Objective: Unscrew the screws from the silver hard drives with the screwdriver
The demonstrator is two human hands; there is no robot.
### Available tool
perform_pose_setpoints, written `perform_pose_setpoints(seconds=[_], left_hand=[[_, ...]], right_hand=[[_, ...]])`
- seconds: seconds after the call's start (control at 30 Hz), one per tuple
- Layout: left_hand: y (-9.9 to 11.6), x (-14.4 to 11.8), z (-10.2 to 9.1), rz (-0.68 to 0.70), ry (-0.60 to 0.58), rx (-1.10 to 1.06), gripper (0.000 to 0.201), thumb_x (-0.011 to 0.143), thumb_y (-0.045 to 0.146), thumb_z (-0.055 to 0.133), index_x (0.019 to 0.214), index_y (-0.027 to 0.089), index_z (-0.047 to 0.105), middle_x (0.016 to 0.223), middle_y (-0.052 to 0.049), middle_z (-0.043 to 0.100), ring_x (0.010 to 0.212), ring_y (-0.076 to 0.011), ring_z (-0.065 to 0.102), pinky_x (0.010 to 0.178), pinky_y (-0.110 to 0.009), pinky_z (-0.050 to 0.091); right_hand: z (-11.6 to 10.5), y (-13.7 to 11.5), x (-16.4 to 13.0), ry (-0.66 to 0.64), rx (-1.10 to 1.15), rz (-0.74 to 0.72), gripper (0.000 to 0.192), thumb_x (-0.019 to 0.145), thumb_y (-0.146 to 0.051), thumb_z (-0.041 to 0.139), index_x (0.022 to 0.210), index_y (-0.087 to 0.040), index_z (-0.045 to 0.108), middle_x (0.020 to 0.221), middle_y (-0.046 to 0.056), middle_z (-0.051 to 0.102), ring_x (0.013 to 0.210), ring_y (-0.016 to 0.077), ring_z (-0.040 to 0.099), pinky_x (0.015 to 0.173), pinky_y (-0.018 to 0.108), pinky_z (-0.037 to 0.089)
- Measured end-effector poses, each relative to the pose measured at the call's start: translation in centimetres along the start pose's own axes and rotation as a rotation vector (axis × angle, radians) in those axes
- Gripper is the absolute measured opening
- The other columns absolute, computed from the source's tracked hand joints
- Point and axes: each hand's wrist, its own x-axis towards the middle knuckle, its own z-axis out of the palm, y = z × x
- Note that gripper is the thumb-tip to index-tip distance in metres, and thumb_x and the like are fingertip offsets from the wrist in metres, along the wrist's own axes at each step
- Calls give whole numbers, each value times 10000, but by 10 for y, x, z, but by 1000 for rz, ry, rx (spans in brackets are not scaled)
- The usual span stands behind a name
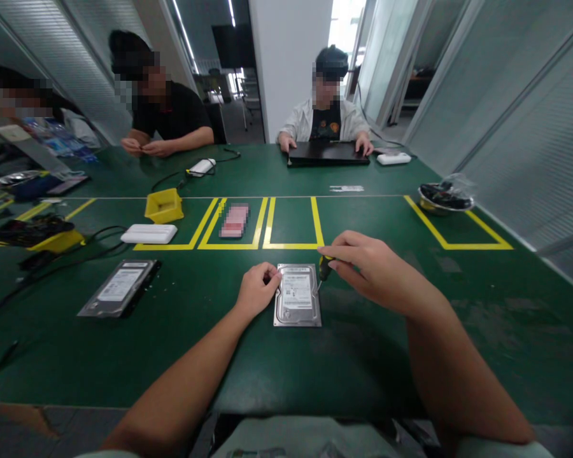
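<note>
**Steadying the drive while the driver seats in the corner screw**

The hard drive lies flat, label up, on the green table just in front of me, below the yellow-taped boxes. My left hand rests against its upper left edge, fingers curled shut onto the casing so it cannot slide. My right hand is closed around a small screwdriver with a yellow-and-black handle, its tip angled down toward the drive's upper right corner. Whether the tip is already in a screw head I cannot tell; it is too small to see.

To do this well, I judge that the shaft should stand more upright over the screw, so the bit seats fully and does not cam out and scar the head. Press down first, then turn with the fingertips only. The left hand should bear down, not merely sideways, since the drive could pivot under torque.

A second hard drive lies well apart to my left, near a white box and a yellow bin. Two people sit across the table, their hands at their own work.
</note>
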Motion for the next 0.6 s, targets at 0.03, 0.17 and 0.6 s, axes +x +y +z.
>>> perform_pose_setpoints(seconds=[0.03,0.17,0.6], left_hand=[[0,0,0,0,-1,-3,114,846,280,599,777,191,616,750,8,646,708,-145,583,685,-268,432],[0,-1,0,0,-4,-6,117,846,284,596,776,191,611,747,9,646,701,-143,583,679,-263,434],[2,0,-1,-11,-15,-1,116,851,286,590,784,193,610,759,2,656,709,-152,595,676,-271,447]], right_hand=[[0,0,0,5,-15,6,241,962,-203,493,1115,-160,674,998,82,601,912,185,576,813,300,460],[3,2,2,22,-43,31,204,947,-246,559,1080,-140,671,962,69,618,878,179,581,779,285,440],[13,-1,6,90,-324,159,364,923,-504,570,784,-168,546,774,40,575,649,145,458,577,274,240]])
